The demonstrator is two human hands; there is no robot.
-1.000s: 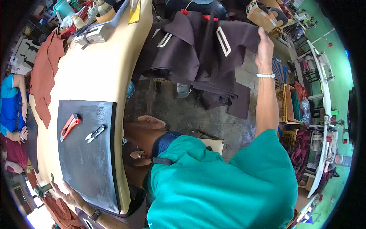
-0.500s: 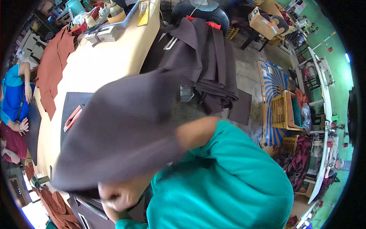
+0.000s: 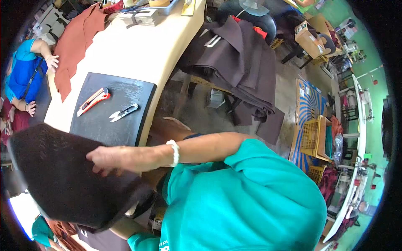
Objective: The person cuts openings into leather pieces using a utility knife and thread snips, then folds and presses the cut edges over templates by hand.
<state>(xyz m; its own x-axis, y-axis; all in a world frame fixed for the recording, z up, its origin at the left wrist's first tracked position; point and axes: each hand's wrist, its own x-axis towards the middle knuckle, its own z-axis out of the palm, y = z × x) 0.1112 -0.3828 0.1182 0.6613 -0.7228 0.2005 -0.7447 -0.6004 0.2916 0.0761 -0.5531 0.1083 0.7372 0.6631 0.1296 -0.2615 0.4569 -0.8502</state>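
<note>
A dark brown sheet (image 3: pixel 58 175) of cloth or leather is held up, tilted, at the lower left. My right hand (image 3: pixel 119 159), a white beaded bracelet at its wrist, lies across the sheet's face with its slightly blurred fingers bent and apart. Below it, my left hand (image 3: pixel 132 210) grips the sheet's near edge; most of its fingers are hidden behind the sheet. Beyond my right hand a black board (image 3: pixel 121 90) rests on the table, bearing a red box cutter (image 3: pixel 94 100) and a pair of thread snips (image 3: pixel 124 112).
Reddish-brown hides (image 3: pixel 79 46) lie along the cream table's (image 3: pixel 125 50) far side, where a co-worker in blue (image 3: pixel 27 73) stands. A pile of dark brown sheets (image 3: pixel 238 62) covers a stand to my right. Yellow crates (image 3: pixel 312 134) sit on the floor farther right.
The sheet has swung down and left, uncovering the black board and snips. My right hand has moved from the sheet's edge onto its face. The view has shifted.
</note>
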